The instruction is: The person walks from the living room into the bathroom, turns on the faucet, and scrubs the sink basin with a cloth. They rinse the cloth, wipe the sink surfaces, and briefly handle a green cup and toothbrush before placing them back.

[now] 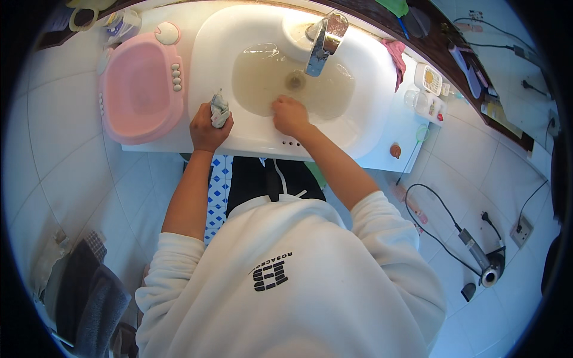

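My left hand grips a crumpled pale cloth above the left rim of the white washbasin. A bunched end of the cloth sticks up out of the fist. Slightly cloudy water stands in the bowl, over the round drain. At the front edge of that water is my right hand, its fingers curled downward and partly hidden; whether they hold anything cannot be seen. The chrome faucet reaches out over the bowl from the back, and no stream shows under its spout.
A pink plastic basin rests on the counter at left. On the right lie a pink cloth, a soap box, a clear cup and a small brown object. A hair dryer hangs on the tiled wall; towels hang lower left.
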A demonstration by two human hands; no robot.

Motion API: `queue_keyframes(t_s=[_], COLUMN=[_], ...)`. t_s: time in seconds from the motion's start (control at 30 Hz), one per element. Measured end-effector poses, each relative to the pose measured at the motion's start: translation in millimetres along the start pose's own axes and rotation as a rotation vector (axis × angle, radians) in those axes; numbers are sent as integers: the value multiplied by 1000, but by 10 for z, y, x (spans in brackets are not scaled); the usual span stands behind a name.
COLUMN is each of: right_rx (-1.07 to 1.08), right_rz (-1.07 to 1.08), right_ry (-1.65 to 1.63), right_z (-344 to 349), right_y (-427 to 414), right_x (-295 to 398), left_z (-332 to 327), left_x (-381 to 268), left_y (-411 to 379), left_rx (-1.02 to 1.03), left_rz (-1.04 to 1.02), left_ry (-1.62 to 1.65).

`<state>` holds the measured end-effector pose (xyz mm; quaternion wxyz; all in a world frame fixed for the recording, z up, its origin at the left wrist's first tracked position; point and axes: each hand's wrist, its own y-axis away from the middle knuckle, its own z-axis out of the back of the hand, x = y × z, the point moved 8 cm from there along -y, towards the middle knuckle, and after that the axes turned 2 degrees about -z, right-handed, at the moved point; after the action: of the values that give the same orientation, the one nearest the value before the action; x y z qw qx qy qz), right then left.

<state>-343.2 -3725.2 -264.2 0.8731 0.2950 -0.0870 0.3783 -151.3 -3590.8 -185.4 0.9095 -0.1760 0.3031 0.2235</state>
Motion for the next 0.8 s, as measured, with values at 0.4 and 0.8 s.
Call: queue_keyframes(t_s=[0.4,0.8], right_rx=[-5,-138], right_rz=[-81,-45], right_ry=[18,17], right_z=[812,85], right_y=[-442,485], right_x=[-476,-369], left_z=[63,14], left_x=[-1,4], left_y=[-12,-27], left_rx=[-7,35], left_rz=[75,46], left_ry=[-19,-23])
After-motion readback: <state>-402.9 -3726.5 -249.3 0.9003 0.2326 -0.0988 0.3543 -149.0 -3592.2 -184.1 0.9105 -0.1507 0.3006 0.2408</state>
